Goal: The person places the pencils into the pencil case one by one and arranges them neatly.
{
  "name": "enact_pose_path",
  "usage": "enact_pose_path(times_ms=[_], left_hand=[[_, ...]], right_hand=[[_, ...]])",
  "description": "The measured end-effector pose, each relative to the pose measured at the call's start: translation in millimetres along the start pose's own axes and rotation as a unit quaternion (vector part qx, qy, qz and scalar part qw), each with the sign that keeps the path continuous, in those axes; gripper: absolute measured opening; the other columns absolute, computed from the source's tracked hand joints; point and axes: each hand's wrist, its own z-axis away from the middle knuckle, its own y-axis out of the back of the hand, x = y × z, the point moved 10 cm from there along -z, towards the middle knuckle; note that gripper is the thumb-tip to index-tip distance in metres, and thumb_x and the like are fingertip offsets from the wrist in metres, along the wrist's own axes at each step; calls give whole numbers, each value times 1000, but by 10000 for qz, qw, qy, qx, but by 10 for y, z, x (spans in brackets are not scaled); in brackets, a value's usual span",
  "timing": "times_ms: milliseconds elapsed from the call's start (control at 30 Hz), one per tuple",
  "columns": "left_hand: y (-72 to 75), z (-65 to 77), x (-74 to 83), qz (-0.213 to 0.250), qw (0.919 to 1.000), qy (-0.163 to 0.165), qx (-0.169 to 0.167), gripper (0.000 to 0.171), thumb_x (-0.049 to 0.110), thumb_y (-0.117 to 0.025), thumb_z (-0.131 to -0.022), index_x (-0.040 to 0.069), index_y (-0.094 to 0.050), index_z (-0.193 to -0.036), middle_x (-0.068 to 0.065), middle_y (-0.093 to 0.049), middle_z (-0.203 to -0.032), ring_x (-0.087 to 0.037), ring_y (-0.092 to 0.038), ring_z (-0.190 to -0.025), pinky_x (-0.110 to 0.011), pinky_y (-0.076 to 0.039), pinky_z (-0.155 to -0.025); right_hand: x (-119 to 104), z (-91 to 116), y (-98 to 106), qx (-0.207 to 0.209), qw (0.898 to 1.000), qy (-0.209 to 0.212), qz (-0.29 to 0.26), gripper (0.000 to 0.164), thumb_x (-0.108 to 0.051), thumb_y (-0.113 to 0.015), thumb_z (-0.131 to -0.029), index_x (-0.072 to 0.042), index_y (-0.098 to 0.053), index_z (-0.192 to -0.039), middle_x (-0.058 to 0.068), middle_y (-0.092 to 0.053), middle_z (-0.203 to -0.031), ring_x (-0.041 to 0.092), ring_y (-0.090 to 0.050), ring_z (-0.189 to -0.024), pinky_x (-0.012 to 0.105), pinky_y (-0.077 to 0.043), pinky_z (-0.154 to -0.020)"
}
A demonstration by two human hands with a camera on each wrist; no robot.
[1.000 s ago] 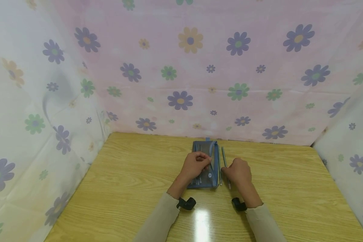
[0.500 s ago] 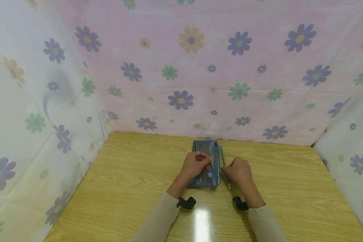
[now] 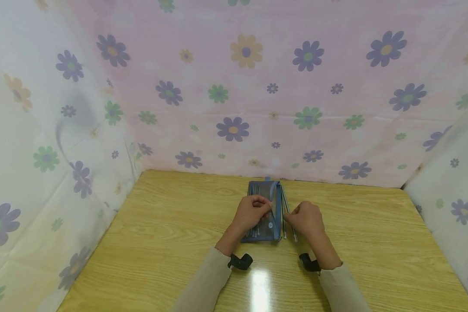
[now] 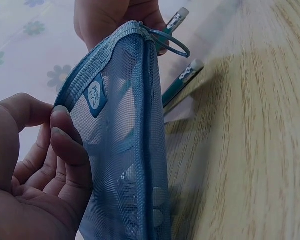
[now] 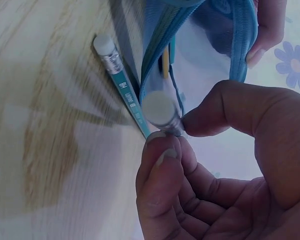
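A blue mesh zip pouch [image 3: 266, 190] lies on the table with several pencils showing through its mesh. My left hand [image 3: 251, 212] pinches the edge of its opening between thumb and fingers, and the mouth gapes in the right wrist view. My right hand [image 3: 307, 219] holds a pencil [image 5: 162, 111] by its eraser end, thumb against fingertips. That pencil's far end points at the pouch's right edge. Beside the pouch lies another green pencil [image 5: 125, 92] with a white eraser and metal band. In the left wrist view, a round label [image 4: 95, 95] shows on the pouch.
The wood-grain table [image 3: 171, 225] reaches back to a flower-printed cloth [image 3: 203, 108], which also hangs at both sides. A loop [image 4: 172, 42] sticks out from the pouch's corner. Black wrist cameras sit on both wrists.
The far end of the pencil in my right hand has swung left, up to the pouch's right edge. My left hand and the pouch have stayed in place.
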Motion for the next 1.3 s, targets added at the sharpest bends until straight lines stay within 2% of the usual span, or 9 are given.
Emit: enact_pose_path(times_ms=[333, 500, 667, 867, 1000, 1167, 1300], left_hand=[[10, -1, -6, 100, 9999, 26, -46, 11, 7, -70, -103, -2, -75, -103, -22, -75, -89, -51, -70, -86, -41, -57, -68], [9, -2, -15, 115, 9999, 44, -43, 11, 7, -70, -103, -2, -75, -103, -21, -75, -89, -48, -70, -84, -37, -56, -67], [12, -6, -17, 106, 9999, 12, -57, 11, 7, -69, -103, -3, -75, -103, -23, -75, -89, -50, -70, -85, -38, -56, -67], [11, -9, -13, 116, 9999, -10, -92, 13, 7, -69, -103, -5, -74, -104, -25, -74, -90, -54, -69, -87, -43, -57, -68], [12, -3, -4, 144, 9998, -14, -106, 13, 7, -69, -103, -4, -74, -104, -26, -74, -90, -54, -69, -87, -41, -57, -67], [16, 2, -3, 160, 9998, 24, -96, 12, 8, -70, -103, -3, -74, -103, -25, -74, -90, -44, -70, -80, -34, -54, -65], [15, -8, -9, 111, 9999, -1, -44, 13, 9, -70, -103, -3, -74, -103, -25, -74, -89, -37, -70, -76, -32, -54, -63]], right_hand=[[-51, 14, -6, 5, 10000, 64, -24, 29, -19, -79, -89, -5, -74, -64, 1, -63, -56, 16, -55, -50, 29, -44, -50], [-114, 18, -18, 90, 9993, 270, -231, 28, -16, -79, -90, -6, -71, -64, 1, -62, -57, 16, -54, -50, 30, -45, -52], [-132, 8, -59, 131, 9984, 304, -452, 27, -15, -77, -91, -5, -73, -66, 1, -62, -56, 14, -53, -49, 29, -44, -52], [-89, -4, -87, 202, 9967, 137, -772, 21, -15, -74, -92, -4, -78, -74, 2, -65, -59, 15, -56, -51, 29, -45, -50], [-70, -8, -89, 222, 9950, 54, -968, 19, -16, -72, -91, -3, -79, -80, 3, -68, -63, 16, -60, -54, 30, -47, -51], [-30, -21, -118, 143, 9914, -180, -1290, 22, -19, -72, -93, 1, -80, -90, 6, -73, -70, 20, -69, -61, 30, -53, -54], [-15, -21, -146, 76, 9856, -395, -1645, 24, -18, -72, -94, 5, -79, -97, 8, -73, -72, 21, -70, -63, 30, -56, -56]])
